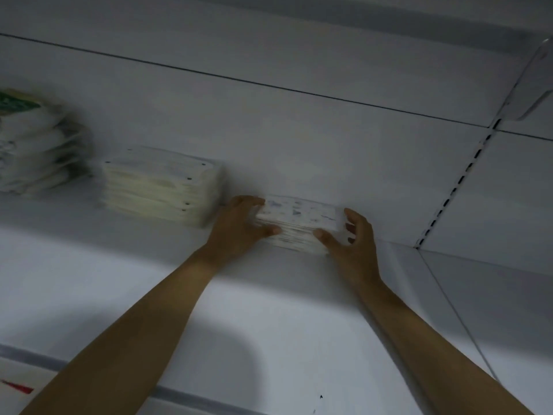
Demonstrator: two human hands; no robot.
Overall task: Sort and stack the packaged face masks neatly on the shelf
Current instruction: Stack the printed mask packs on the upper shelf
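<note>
A low stack of white packaged face masks with faint blue print lies on the white shelf against the back panel. My left hand grips its left end, fingers over the top and thumb along the front. At the stack's right end my right hand holds it, thumb on the front edge and fingers curled round the side. A taller stack of cream-white mask packs stands just left of my left hand. Farther left sits a blurred pile of white and green packs.
The white back panel rises behind the stacks. A slotted upright rail runs down at the right, with a shelf bracket above it. The shelf's front edge strip lies near my forearms.
</note>
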